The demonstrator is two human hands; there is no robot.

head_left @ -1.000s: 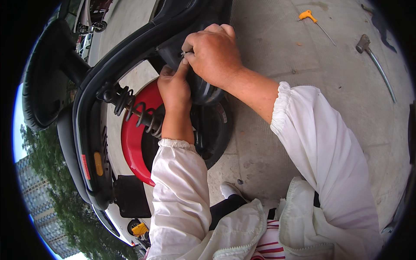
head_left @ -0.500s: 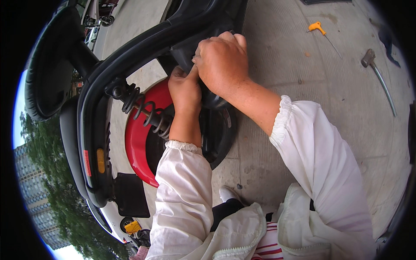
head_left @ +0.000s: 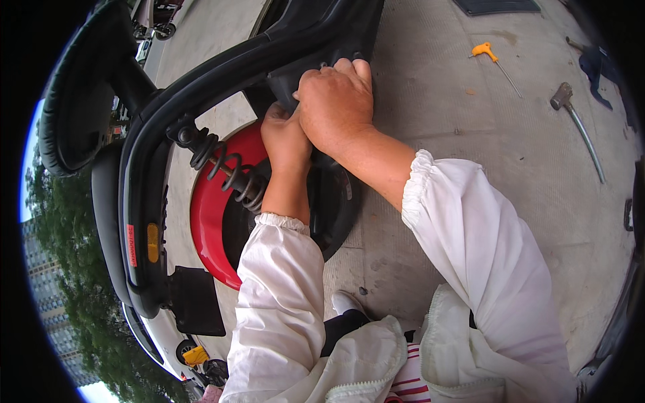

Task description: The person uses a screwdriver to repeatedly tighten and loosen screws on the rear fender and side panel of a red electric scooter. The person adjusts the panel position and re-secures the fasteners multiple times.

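Observation:
A black scooter frame [head_left: 222, 77] lies tipped over, with its coil spring shock absorber [head_left: 232, 171] and red wheel fender [head_left: 209, 221] showing. My left hand [head_left: 287, 141] reaches in between the spring and the frame, thumb upward and fingers curled out of sight behind a dark part. Over it, my right hand [head_left: 336, 101] is closed against the black underside panel [head_left: 322, 47], its knuckles up. The two hands touch near the left thumb. Whatever lies within either grip is hidden by the hands themselves.
On the concrete floor to the right lie a yellow-handled hex key [head_left: 485, 50], a hammer [head_left: 561, 97] with a metal handle, and a dark cloth-like item [head_left: 598, 70]. A black mat [head_left: 497, 5] is at the far edge. The scooter seat [head_left: 107, 215] is at left.
My right hand has shifted slightly left and down along the panel, its knuckles lower. The left hand stays about where it was. The whole view has moved a little.

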